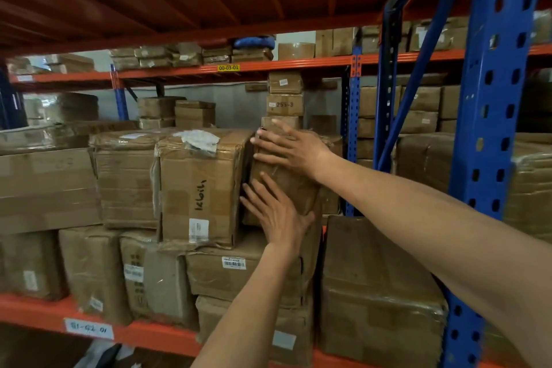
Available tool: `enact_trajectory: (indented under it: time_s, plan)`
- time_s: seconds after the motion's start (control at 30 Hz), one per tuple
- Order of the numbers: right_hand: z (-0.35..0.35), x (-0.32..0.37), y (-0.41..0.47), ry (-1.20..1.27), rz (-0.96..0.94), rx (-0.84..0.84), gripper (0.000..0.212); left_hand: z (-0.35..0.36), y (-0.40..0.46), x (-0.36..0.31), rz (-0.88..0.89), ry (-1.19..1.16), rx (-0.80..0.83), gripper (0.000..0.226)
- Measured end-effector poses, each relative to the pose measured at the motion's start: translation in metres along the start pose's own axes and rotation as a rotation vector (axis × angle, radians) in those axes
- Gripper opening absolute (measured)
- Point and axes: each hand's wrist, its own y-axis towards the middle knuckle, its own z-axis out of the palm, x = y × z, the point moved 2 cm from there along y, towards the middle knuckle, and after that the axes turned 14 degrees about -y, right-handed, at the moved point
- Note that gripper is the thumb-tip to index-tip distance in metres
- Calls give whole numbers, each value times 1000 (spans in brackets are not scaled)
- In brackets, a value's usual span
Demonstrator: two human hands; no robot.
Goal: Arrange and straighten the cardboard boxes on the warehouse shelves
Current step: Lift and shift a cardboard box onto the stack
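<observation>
A narrow taped cardboard box [294,185] stands on the upper layer of boxes, tilted slightly. My right hand [291,148] lies flat on its upper front with fingers spread. My left hand [276,213] presses flat on its lower front, fingers apart. Just to its left stands a bigger box with black handwriting [198,188] and a torn white label on top. A dark gap separates the two. Neither hand grips anything.
More boxes fill the orange shelf [38,312] below and to the left. A large wrapped box [376,293] sits at lower right. A blue upright [490,134] stands on the right. Small boxes [284,104] are stacked behind; farther racks hold more.
</observation>
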Motion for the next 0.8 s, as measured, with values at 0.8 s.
enact_trajectory:
  time_s: [0.8]
  plan:
    - [53, 19, -91, 360, 212, 120, 127, -4, 2, -14, 400, 80, 259, 149]
